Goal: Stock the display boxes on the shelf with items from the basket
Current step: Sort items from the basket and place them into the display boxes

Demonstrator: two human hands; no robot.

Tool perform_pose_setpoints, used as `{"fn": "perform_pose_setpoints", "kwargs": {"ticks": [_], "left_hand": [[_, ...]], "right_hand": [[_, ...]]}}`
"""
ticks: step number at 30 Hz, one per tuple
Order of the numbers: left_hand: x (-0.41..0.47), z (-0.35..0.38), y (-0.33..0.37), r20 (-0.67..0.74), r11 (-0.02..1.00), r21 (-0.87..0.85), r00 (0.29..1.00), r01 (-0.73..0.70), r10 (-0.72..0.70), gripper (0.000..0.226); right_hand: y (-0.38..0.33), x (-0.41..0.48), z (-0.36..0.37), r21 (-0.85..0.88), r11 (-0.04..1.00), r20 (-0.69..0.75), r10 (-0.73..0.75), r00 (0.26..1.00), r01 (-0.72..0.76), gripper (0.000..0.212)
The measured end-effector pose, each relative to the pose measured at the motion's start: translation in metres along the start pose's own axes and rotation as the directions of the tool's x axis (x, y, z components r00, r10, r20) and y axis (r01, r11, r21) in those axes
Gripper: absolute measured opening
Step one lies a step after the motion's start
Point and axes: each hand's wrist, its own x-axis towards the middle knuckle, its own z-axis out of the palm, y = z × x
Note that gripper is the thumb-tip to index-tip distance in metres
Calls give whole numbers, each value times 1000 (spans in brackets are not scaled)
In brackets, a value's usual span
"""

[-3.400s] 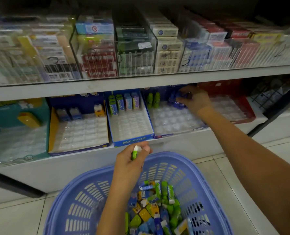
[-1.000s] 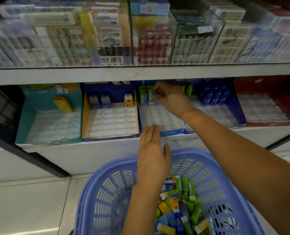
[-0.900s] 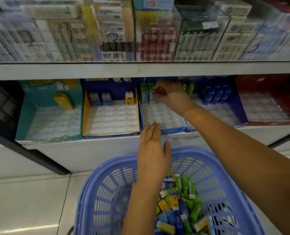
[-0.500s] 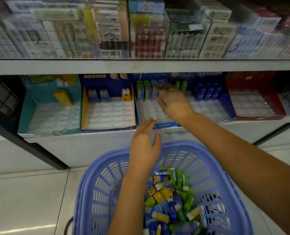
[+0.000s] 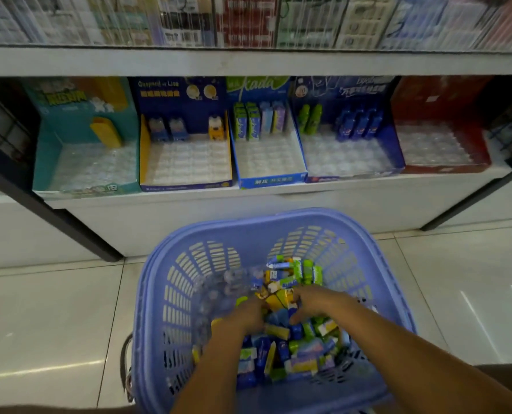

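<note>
A lilac plastic basket [image 5: 278, 222] stands on the floor below the shelf, with a pile of small green, blue and yellow packs [image 5: 302, 351] in it. Both my hands are down in that pile. My left hand [image 5: 244, 318] has its fingertips buried among the packs. My right hand [image 5: 319, 303] curls over a yellow pack beside it. Whether either hand holds a pack is hidden. On the lower shelf stand five display boxes: teal [image 5: 48, 162], blue-and-yellow [image 5: 144, 150], blue-and-white [image 5: 271, 181], dark blue [image 5: 396, 147] and red [image 5: 446, 168]. Each but the red one has a few packs at its back.
An upper shelf [image 5: 248, 62] of clear-fronted cartons overhangs the display boxes. Dark metal frame bars slant down at the left [image 5: 57, 216] and right [image 5: 473, 198]. Pale tiled floor [image 5: 54, 309] lies around the basket. Crumpled clear plastic [image 5: 219, 291] lies in the basket's left side.
My right hand has left the blue-and-white display box and come down into the basket. My left hand has dropped from above the rim into the pile. The view has tilted downward.
</note>
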Motion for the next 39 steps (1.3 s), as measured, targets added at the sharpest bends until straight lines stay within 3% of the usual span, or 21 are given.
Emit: {"fn": "perform_pose_setpoints", "kwargs": {"ticks": [2, 4, 6, 8, 10, 12, 14, 17, 19, 22, 24, 26, 27, 30, 34, 36, 39], "left_hand": [[5, 8, -7, 30, 999, 42, 999, 32, -33, 39], [8, 10, -11, -8, 997, -32, 997, 74, -74, 32], [9, 10, -14, -55, 986, -115, 990, 123, -130, 18], [14, 10, -16, -56, 969, -176, 981, 175, -187, 32], [15, 10, -15, -18, 965, -182, 980, 191, -197, 29], [16, 8, -14, -12, 978, -118, 984, 174, -177, 6], [16, 7, -14, -30, 978, -127, 984, 168, -173, 4], [12, 2, -15, -58, 970, -196, 986, 140, -155, 29], [9, -8, -12, -79, 933, -345, 987, 102, -137, 28], [4, -32, 3, -121, 814, -577, 977, 73, -173, 34], [1, -44, 16, -80, 637, -768, 978, 62, -191, 30], [-5, -55, 28, -41, 398, -918, 992, 12, -123, 26], [-10, -60, 34, -61, 345, -938, 996, -33, -70, 27], [-23, -75, 50, -138, 417, -897, 989, -147, 51, 38], [-42, -91, 65, -148, 393, -900, 981, -187, 126, 34], [-50, -100, 66, -210, 420, -877, 972, -233, 101, 36], [-60, -118, 66, -327, 407, -857, 944, -316, 43, 34]], "right_hand": [[1, 8, 14, -75, 997, -40, -16, 999, 13, 59], [-1, 14, 25, -138, 990, -87, -45, 995, 32, 58], [-4, 20, 33, -110, 994, -91, -36, 995, 26, 66], [-6, 23, 35, -84, 996, -61, -25, 998, 20, 76], [-6, 24, 33, -65, 997, -29, -30, 999, 28, 72], [-3, 23, 31, -12, 999, -29, -30, 999, 29, 54], [2, 22, 28, 68, 998, -57, -14, 998, 17, 47], [11, 17, 21, 258, 966, -104, -4, 995, 31, 47], [17, 10, 10, 474, 880, -107, 24, 994, 30, 45], [23, -11, -18, 816, 576, -18, -57, 998, 47, 45], [26, -26, -37, 894, 439, -28, -146, 989, 90, 42], [25, -40, -55, 904, 397, -97, -175, 980, 160, 35], [23, -47, -62, 891, 407, -144, -172, 975, 204, 32], [10, -66, -77, 781, 517, -320, -150, 936, 350, 25], [-7, -85, -87, 615, 637, -433, -220, 874, 465, 36], [-10, -92, -92, 614, 610, -467, -232, 853, 502, 37], [-9, -96, -98, 721, 407, -528, -200, 825, 560, 26]]}}
